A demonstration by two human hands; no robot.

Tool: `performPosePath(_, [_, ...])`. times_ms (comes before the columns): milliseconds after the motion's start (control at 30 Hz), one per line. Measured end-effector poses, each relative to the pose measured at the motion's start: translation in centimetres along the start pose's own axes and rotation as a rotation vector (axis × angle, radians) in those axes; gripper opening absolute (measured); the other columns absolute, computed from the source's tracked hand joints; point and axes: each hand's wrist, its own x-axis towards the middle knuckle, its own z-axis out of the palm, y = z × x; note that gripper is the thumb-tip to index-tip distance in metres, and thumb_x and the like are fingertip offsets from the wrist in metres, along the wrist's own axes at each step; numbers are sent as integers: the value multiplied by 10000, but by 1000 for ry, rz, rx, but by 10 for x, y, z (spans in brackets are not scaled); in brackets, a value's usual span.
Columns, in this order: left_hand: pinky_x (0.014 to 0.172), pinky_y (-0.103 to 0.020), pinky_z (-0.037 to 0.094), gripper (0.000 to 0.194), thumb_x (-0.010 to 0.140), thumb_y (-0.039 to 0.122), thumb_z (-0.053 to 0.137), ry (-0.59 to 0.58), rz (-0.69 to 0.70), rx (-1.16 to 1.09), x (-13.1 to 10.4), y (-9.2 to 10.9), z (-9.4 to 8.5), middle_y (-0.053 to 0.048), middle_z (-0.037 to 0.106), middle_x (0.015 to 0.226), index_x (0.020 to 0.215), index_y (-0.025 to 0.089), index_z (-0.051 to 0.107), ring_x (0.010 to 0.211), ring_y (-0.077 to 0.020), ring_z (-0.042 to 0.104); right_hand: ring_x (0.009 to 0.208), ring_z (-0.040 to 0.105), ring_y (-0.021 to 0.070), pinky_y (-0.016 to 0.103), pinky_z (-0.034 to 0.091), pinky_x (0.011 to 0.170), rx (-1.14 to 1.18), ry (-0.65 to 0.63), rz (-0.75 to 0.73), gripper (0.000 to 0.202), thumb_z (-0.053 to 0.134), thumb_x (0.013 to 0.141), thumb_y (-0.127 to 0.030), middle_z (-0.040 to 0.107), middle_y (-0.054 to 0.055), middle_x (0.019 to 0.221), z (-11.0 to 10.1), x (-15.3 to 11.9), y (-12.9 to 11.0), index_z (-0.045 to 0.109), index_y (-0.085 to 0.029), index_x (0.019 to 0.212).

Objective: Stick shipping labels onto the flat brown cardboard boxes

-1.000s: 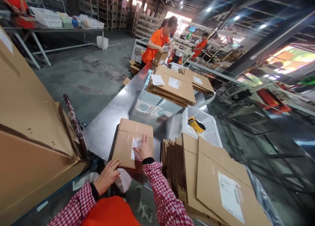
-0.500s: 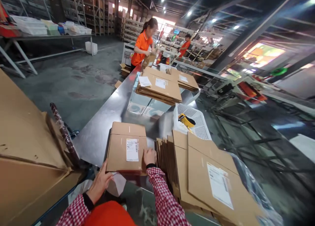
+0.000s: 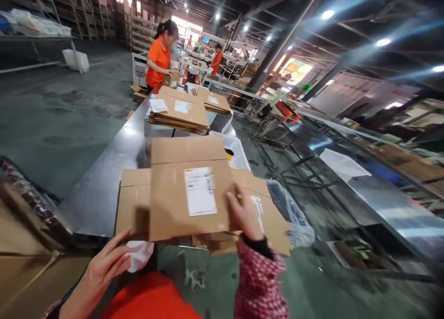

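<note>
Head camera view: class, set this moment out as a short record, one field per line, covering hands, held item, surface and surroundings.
Held item: flat brown rectangular cardboard piece bearing a white printed label
Right hand: grips the cardboard piece's right edge
Left hand: beside a crumpled white sheet; contact unclear
Surface: shiny grey metal table
Beyond: stack of flat brown cardboard; white perforated plastic basket, partly hidden
Background: person in an orange shirt at a brown cardboard box

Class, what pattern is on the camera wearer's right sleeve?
Red-and-white checks cover the right sleeve, showing best in the head view.
</note>
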Motion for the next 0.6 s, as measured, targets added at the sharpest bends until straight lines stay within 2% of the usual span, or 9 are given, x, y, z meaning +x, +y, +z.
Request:
performPosePath(100, [857, -195, 541, 216, 911, 331, 520, -6, 49, -63, 12, 48, -30, -16, 687, 1170, 1051, 295, 681, 1008, -160, 682, 994, 615, 302, 473, 488, 861, 76, -102, 219, 632, 554, 746, -534, 622, 171, 1166, -93, 27, 44, 523, -169, 1261])
performPosePath(167, [865, -193, 537, 198, 908, 315, 532, 7, 70, -64, 17, 71, -43, 4, 698, 1143, 1043, 311, 678, 1002, -151, 681, 1098, 561, 367, 541, 431, 926, -57, -37, 286, 740, 614, 668, -583, 572, 239, 1224, -117, 34, 61, 540, -118, 1239])
performPosePath(200, [879, -201, 533, 191, 905, 311, 540, 6, 68, -54, 19, 80, -48, 11, 694, 1150, 1036, 319, 679, 1015, -152, 675, 1173, 504, 391, 567, 380, 975, -126, 14, 260, 796, 641, 636, -607, 527, 265, 1274, -116, 31, 62, 538, -100, 1241])
performPosePath(267, [885, -216, 535, 181, 902, 312, 546, 2, 47, -52, 22, 97, -54, 21, 688, 1167, 1017, 329, 684, 1030, -158, 668, 1297, 389, 377, 562, 303, 1051, -95, -23, 107, 876, 649, 636, -653, 420, 255, 1389, -90, 11, 46, 489, -113, 1306])
performPosePath(300, [874, -224, 544, 173, 898, 320, 549, 1, 35, -68, 23, 105, -55, 23, 691, 1163, 1000, 330, 689, 1023, -163, 672, 1335, 355, 335, 529, 291, 1077, 23, -150, 3, 880, 624, 673, -668, 370, 212, 1444, -68, -5, 31, 435, -155, 1363])
performPosePath(367, [847, -256, 566, 169, 893, 353, 547, -4, -1, -117, 24, 120, -58, 17, 703, 1141, 945, 324, 705, 1008, -187, 681, 1366, 328, 269, 459, 304, 1095, 385, -654, -169, 898, 619, 698, -682, 320, 143, 1493, -13, -38, -8, 361, -223, 1425])
performPosePath(467, [825, -311, 584, 219, 891, 410, 522, 15, -42, -152, 22, 139, -62, -4, 720, 1102, 891, 319, 722, 986, -229, 690, 1345, 363, 260, 410, 293, 1101, 733, -1307, -336, 1008, 731, 551, -686, 405, 123, 1445, 68, -74, -64, 429, -208, 1386])
performPosePath(533, [815, -294, 584, 235, 908, 381, 492, 42, -28, -130, 17, 141, -67, 5, 723, 1094, 893, 326, 720, 967, -216, 696, 1217, 505, 249, 373, 383, 1027, 867, -1545, -395, 895, 758, 520, -657, 577, 101, 1268, 105, -84, -86, 562, -187, 1256])
performPosePath(600, [814, -257, 577, 245, 921, 332, 469, 102, -12, -84, 8, 134, -74, 23, 723, 1092, 888, 326, 712, 959, -188, 697, 959, 626, 201, 320, 476, 881, 923, -1679, -396, 636, 747, 587, -606, 674, 50, 985, 123, -88, -95, 666, -166, 1039])
